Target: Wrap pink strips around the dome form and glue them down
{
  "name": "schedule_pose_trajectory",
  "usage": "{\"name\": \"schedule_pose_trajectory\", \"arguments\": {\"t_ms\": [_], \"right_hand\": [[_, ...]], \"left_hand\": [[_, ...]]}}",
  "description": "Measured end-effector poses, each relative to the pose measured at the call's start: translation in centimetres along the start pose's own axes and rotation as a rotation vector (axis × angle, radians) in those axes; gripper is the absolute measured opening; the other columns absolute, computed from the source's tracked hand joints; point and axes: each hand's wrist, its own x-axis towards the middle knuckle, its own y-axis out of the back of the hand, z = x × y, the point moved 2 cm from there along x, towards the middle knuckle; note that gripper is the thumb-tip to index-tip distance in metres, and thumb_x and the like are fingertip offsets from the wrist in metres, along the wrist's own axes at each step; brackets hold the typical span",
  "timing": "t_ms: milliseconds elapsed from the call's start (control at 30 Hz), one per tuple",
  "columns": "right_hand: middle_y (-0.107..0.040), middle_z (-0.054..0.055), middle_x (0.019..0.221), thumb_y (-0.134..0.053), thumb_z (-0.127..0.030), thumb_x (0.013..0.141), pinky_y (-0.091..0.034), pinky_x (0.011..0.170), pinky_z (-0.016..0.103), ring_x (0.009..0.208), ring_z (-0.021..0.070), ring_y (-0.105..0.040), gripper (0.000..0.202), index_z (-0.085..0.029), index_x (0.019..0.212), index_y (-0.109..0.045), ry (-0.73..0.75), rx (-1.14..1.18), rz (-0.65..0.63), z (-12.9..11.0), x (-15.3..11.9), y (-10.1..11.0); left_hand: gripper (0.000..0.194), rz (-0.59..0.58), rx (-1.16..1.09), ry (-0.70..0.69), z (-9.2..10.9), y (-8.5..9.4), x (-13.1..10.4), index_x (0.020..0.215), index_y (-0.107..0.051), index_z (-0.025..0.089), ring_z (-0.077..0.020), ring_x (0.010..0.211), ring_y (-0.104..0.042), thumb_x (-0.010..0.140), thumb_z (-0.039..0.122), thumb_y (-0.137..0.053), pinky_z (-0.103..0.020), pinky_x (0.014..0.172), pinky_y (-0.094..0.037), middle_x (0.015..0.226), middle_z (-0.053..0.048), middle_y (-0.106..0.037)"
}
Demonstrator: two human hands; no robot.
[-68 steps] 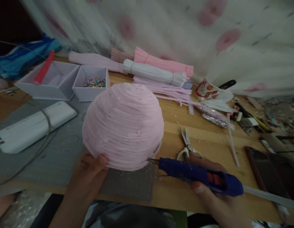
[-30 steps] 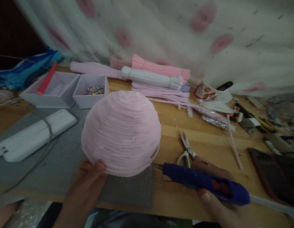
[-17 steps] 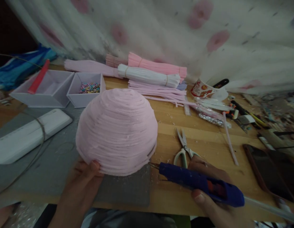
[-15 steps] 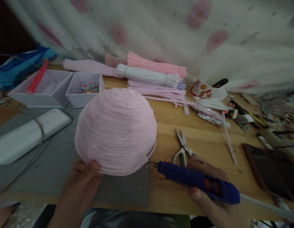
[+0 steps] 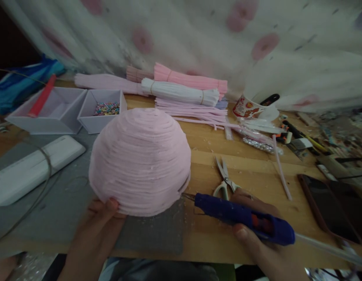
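A pale pink dome (image 5: 140, 160), built up from rows of fuzzy pipe cleaner, is held over the grey mat (image 5: 157, 238) near the table's front. My left hand (image 5: 100, 222) grips its lower left rim, thumb outside and the other fingers mostly hidden beneath. My right hand (image 5: 257, 230) is wrapped round a blue hot glue gun (image 5: 228, 210) with a clear glue stick (image 5: 324, 248) out of its back. The gun's metal nozzle meets the dome's lower right edge, where a loose strip end shows. Scissors (image 5: 224, 177) lie just behind my right hand.
Bundles of pink and white pipe cleaners (image 5: 181, 91) lie along the back. At left are two white boxes (image 5: 102, 117), one holding beads, and a long white device (image 5: 37, 168) with a cable. A paper cup (image 5: 247, 107) and a phone (image 5: 327, 207) are on the right.
The nozzle has shifted slightly up along the dome's lower right edge. Both hands keep their holds, and the whole view has moved a little.
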Motion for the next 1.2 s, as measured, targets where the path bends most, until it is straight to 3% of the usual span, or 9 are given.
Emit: {"name": "schedule_pose_trajectory", "arguments": {"t_ms": [133, 200, 300, 433, 500, 667, 867, 1033, 1200], "right_hand": [[-0.074, 0.01, 0.104, -0.07, -0.056, 0.083, -0.062, 0.078, 0.042, 0.098, 0.0337, -0.073, 0.039, -0.027, 0.109, -0.072, 0.001, 0.003, -0.089, 0.5, -0.2, 0.7], [-0.074, 0.01, 0.106, -0.068, -0.061, 0.083, -0.061, 0.082, 0.044, 0.101, 0.0344, -0.072, 0.041, -0.028, 0.108, -0.071, -0.06, 0.021, -0.024, 0.1, -0.6, 0.0], [-0.073, 0.008, 0.104, -0.065, -0.067, 0.082, -0.058, 0.087, 0.048, 0.1, 0.0338, -0.071, 0.043, -0.03, 0.104, -0.069, -0.131, 0.048, 0.124, -0.7, -1.1, -1.3], [-0.072, 0.008, 0.101, -0.066, -0.068, 0.081, -0.057, 0.087, 0.049, 0.098, 0.0333, -0.07, 0.045, -0.029, 0.102, -0.07, -0.147, 0.068, 0.143, -1.3, -1.1, -2.0], [-0.071, 0.008, 0.101, -0.064, -0.069, 0.082, -0.056, 0.086, 0.047, 0.097, 0.0323, -0.069, 0.045, -0.029, 0.102, -0.07, -0.157, 0.058, 0.131, -1.4, -1.0, -2.0], [-0.072, 0.007, 0.1, -0.065, -0.066, 0.083, -0.058, 0.082, 0.043, 0.094, 0.03, -0.071, 0.042, -0.029, 0.102, -0.069, -0.11, 0.055, 0.122, -1.3, -0.5, -1.6], [-0.072, 0.007, 0.083, -0.074, -0.06, 0.078, -0.06, 0.061, 0.036, 0.077, 0.0289, -0.072, 0.037, -0.024, 0.09, -0.074, 0.014, -0.002, -0.187, -1.0, 1.3, -0.6], [-0.074, 0.005, 0.083, -0.069, -0.062, 0.082, -0.058, 0.06, 0.033, 0.074, 0.0252, -0.072, 0.037, -0.026, 0.088, -0.072, 0.15, -0.082, 0.013, -3.1, 2.0, -0.9], [-0.069, 0.004, 0.074, -0.065, -0.063, 0.085, -0.053, 0.053, 0.03, 0.068, 0.0229, -0.069, 0.039, -0.025, 0.078, -0.069, 0.157, -0.077, -0.01, -4.5, 2.6, -1.7]], "left_hand": [[0.031, 0.026, 0.035, -0.038, -0.1, 0.0, 0.1, 0.084, -0.081, 0.03, -0.0309, 0.126, -0.061, 0.056, 0.034, -0.094, -0.037, 0.104, -0.053, 0.107, -0.001, -0.08], [0.021, 0.031, 0.051, -0.038, -0.1, 0.1, 0.1, 0.071, -0.079, 0.028, -0.0313, 0.121, -0.065, 0.058, 0.037, -0.093, -0.039, 0.104, -0.053, 0.106, -0.002, -0.081], [0.022, 0.036, 0.061, -0.043, -0.2, 0.3, 0.2, 0.061, -0.075, 0.026, -0.0307, 0.111, -0.07, 0.057, 0.038, -0.093, -0.04, 0.102, -0.055, 0.096, -0.002, -0.082], [0.026, 0.038, 0.024, -0.071, -0.5, 0.7, 0.4, 0.053, -0.069, 0.027, -0.0236, 0.091, -0.077, 0.055, 0.033, -0.095, -0.032, 0.089, -0.061, 0.072, 0.003, -0.079], [0.026, 0.031, -0.005, -0.086, -0.6, 0.8, 0.5, 0.053, -0.069, 0.027, -0.023, 0.088, -0.077, 0.056, 0.032, -0.094, -0.031, 0.084, -0.063, 0.07, 0.002, -0.078], [0.022, 0.047, 0.041, -0.048, -0.5, 0.9, 0.4, 0.064, -0.074, 0.025, -0.027, 0.099, -0.075, 0.058, 0.034, -0.094, -0.038, 0.095, -0.059, 0.085, -0.001, -0.081], [0.022, 0.053, 0.054, -0.044, -0.4, 0.9, 0.2, 0.058, -0.071, 0.027, -0.029, 0.108, -0.071, 0.06, 0.034, -0.092, -0.039, 0.1, -0.055, 0.075, 0.0, -0.079], [0.032, 0.054, 0.029, -0.033, -0.2, 0.2, 0.0, 0.082, -0.079, 0.029, -0.0289, 0.112, -0.07, 0.055, 0.033, -0.095, -0.039, 0.102, -0.054, 0.099, -0.001, -0.081], [0.024, 0.08, 0.034, -0.039, 0.0, 0.1, -0.1, 0.059, -0.072, 0.029, -0.0226, 0.107, -0.072, 0.053, 0.034, -0.096, -0.027, 0.097, -0.056, 0.087, 0.004, -0.082]]}}
